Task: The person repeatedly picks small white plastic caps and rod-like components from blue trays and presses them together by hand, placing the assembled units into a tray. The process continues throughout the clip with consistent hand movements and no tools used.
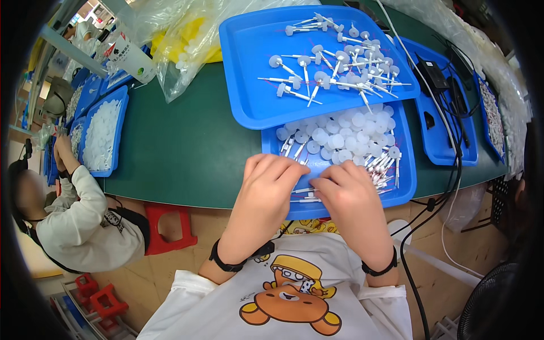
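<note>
Both hands are over a lower blue tray (406, 190) at the front edge of the table. My left hand (265, 184) has its thumb and fingers drawn together in a pinch above the tray's near part. Close beside it, my right hand (350, 195) is pinched too, its fingertips almost meeting the left ones. Whatever sits between the fingertips is too small or hidden to make out. Translucent white discs (348, 136) are heaped in this tray, with thin white sticks (382, 170) at its right and more partly hidden under the hands.
An upper blue tray (243, 105) overlaps the lower one and carries sticks fitted with discs (340, 62). Cables (453, 141) run down past a right-hand tray (436, 153). A plastic cup (131, 59) stands at the back left. Another person (79, 209) sits far left by a red stool (170, 229).
</note>
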Demonstrator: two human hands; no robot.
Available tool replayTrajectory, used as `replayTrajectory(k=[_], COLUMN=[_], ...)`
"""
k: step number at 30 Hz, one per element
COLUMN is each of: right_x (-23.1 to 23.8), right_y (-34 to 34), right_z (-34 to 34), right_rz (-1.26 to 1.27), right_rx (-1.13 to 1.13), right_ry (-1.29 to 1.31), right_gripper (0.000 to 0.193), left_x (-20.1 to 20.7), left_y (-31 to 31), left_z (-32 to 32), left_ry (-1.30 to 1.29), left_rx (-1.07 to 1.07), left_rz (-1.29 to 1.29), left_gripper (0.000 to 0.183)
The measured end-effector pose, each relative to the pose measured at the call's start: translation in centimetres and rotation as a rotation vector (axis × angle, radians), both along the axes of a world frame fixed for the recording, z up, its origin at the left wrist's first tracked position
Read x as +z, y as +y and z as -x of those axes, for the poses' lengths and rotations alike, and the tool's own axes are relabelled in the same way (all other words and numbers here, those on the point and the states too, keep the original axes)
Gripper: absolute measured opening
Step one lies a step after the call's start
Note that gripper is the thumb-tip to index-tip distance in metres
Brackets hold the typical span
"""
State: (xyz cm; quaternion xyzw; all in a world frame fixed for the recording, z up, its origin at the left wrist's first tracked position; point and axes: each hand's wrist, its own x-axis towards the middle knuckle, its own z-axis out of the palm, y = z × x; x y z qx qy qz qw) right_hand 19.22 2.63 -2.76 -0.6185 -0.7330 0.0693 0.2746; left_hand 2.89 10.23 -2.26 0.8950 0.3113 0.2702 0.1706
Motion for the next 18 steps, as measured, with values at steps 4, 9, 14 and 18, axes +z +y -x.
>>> replayTrajectory(k=[4, 9, 14, 18], right_x=[0.3, 1.6, 2.1, 1.8], right_y=[0.5, -0.9, -3.5, -4.9], right_z=[0.5, -0.1, -1.9, -2.5], right_rz=[0.017, 0.058, -0.094, -0.156], right_rx=[0.016, -0.117, -0.352, -0.412], right_ry=[-0.053, 0.103, 0.327, 0.435], right_gripper=[0.015, 0.015, 0.016, 0.020], left_x=[-0.1, -0.6, -0.4, -0.3], left_y=[0.5, 0.3, 0.5, 0.2], left_z=[-1.3, -3.4, -4.5, -5.5], left_ry=[0.029, -0.032, -0.019, -0.027], left_rx=[-0.024, -0.004, -0.010, -0.026], left_rz=[0.029, 0.061, 0.105, 0.094], left_gripper=[0.026, 0.027, 0.029, 0.031])
